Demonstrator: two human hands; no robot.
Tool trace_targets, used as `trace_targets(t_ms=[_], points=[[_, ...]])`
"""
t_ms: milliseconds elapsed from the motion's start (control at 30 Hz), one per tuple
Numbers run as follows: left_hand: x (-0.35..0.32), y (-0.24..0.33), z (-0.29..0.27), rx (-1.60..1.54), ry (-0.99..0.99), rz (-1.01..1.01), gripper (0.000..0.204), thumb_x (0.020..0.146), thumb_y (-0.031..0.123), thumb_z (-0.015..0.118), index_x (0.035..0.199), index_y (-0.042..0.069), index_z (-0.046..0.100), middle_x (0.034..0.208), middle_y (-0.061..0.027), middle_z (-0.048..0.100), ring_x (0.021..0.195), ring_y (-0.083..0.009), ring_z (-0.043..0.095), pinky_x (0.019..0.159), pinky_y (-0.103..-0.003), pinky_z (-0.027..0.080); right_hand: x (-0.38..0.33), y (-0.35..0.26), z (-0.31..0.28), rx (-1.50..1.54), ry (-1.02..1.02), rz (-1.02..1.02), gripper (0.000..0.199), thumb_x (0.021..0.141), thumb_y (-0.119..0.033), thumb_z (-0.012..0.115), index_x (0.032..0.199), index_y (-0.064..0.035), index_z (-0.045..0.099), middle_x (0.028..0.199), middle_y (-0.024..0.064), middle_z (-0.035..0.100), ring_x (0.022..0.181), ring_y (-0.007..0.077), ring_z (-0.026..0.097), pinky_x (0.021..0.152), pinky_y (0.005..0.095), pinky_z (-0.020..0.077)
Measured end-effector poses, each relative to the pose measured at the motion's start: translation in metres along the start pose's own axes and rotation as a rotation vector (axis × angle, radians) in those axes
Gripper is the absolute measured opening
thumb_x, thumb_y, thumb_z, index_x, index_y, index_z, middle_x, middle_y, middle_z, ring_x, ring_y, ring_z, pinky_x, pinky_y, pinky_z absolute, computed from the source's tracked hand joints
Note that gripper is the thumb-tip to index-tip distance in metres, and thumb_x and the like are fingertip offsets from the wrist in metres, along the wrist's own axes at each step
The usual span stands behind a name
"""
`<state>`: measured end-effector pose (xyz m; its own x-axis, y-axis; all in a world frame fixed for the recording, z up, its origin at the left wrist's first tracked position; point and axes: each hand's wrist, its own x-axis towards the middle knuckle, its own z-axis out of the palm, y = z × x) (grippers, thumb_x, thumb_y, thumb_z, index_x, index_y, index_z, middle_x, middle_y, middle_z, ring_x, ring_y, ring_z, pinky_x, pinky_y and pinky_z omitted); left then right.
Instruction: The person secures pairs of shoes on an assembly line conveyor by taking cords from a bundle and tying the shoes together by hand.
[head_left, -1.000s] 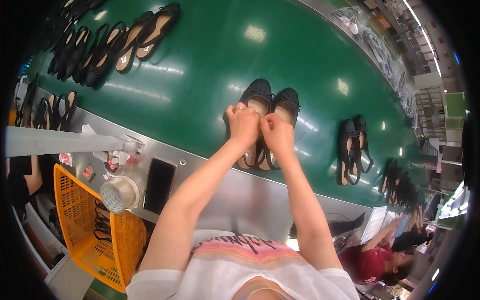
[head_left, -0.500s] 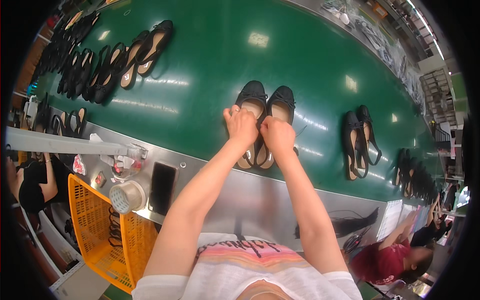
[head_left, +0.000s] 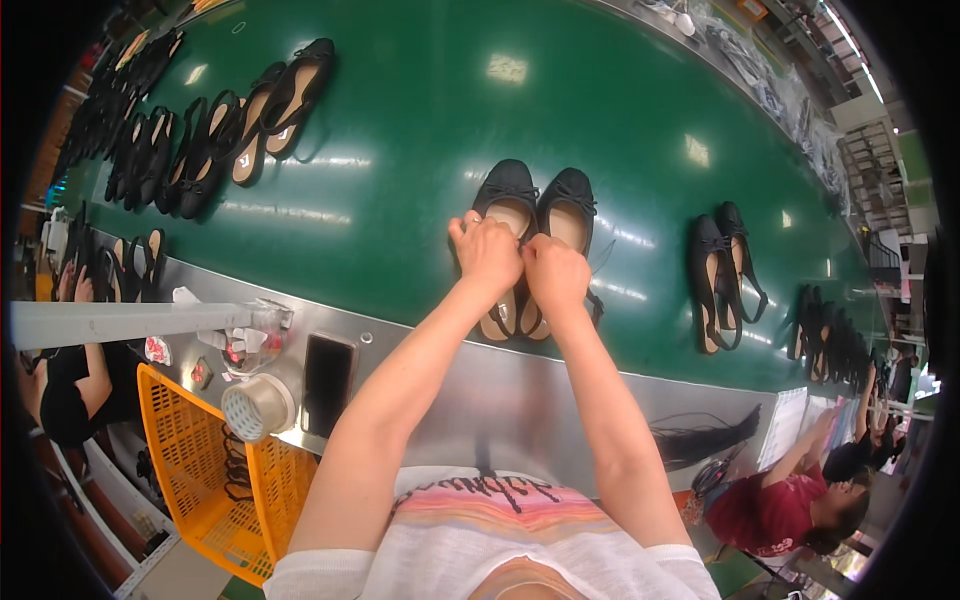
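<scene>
A pair of black slingback flats lies side by side in front of me, toes away, with bows and beige insoles. My left hand (head_left: 490, 258) is closed over the inner middle of the left flat (head_left: 507, 177), fingers curled on its edge. Against it, my right hand (head_left: 557, 272) makes a pinch between the left flat and the right flat (head_left: 570, 187). What its fingertips hold is hidden; a small dark bit shows where the two hands meet. A thin dark strand (head_left: 606, 257) sticks out beside the right flat. The heel ends lie below my hands, partly covered by my wrists.
The green work surface (head_left: 420, 110) carries another pair of flats (head_left: 712, 270) to the right and several to the left. On the metal edge lie a phone (head_left: 328, 385) and a tape roll (head_left: 242, 412). A yellow crate (head_left: 190, 450) stands lower left. A person in red (head_left: 765, 518) is at right.
My hands stay at the same spot on the flats, with only a slight shift. The other shoes and the person in red appear slightly displaced in the picture.
</scene>
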<state>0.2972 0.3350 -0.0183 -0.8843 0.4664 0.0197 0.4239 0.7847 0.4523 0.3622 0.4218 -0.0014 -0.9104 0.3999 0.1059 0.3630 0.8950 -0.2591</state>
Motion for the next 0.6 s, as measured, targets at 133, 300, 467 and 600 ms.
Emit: trace_targets(t_ms=[133,300,467,600], points=[[0.005,0.005,-0.005,0.029,-0.014,0.028,0.01,0.073,0.012,0.061,0.075,0.009,0.07,0.085,-0.0098,0.063,0.099,-0.0284,0.048,0.091,-0.044,0.024,0.004,0.007,0.003,0.001,0.027,-0.021,0.015,0.079,-0.021,0.062,0.073,-0.0089,0.058,0.072,0.0095,0.062,0.064,0.0273,0.063,0.056,0.0376,0.0508],[0.006,-0.003,-0.018,0.237,0.078,0.243,0.02,0.073,0.014,0.061,0.09,0.02,0.068,0.093,-0.0078,0.056,0.097,-0.028,0.047,0.087,-0.043,0.03,0.002,-0.005,-0.001,0.06,0.059,0.046,0.016,0.082,-0.023,0.056,0.076,-0.0094,0.062,0.072,0.0131,0.063,0.066,0.0319,0.062,0.058,0.043,0.0487],[0.01,0.002,0.005,0.24,-0.112,0.384,0.013,0.073,0.021,0.062,0.084,0.02,0.069,0.093,-0.0089,0.055,0.096,-0.0274,0.049,0.082,-0.043,0.035,-0.012,0.008,-0.003,0.107,-0.042,0.135,0.02,0.083,-0.028,0.055,0.08,-0.0103,0.064,0.078,0.0153,0.065,0.072,0.0339,0.063,0.064,0.0447,0.0496],[0.004,0.006,-0.007,0.206,0.05,0.382,0.011,0.076,0.018,0.062,0.084,0.011,0.064,0.089,-0.009,0.058,0.094,-0.027,0.053,0.074,-0.041,0.041,-0.011,0.012,-0.029,0.297,-0.018,0.062,0.025,0.078,-0.028,0.064,0.095,-0.009,0.065,0.079,0.0143,0.065,0.077,0.034,0.063,0.069,0.0428,0.049]])
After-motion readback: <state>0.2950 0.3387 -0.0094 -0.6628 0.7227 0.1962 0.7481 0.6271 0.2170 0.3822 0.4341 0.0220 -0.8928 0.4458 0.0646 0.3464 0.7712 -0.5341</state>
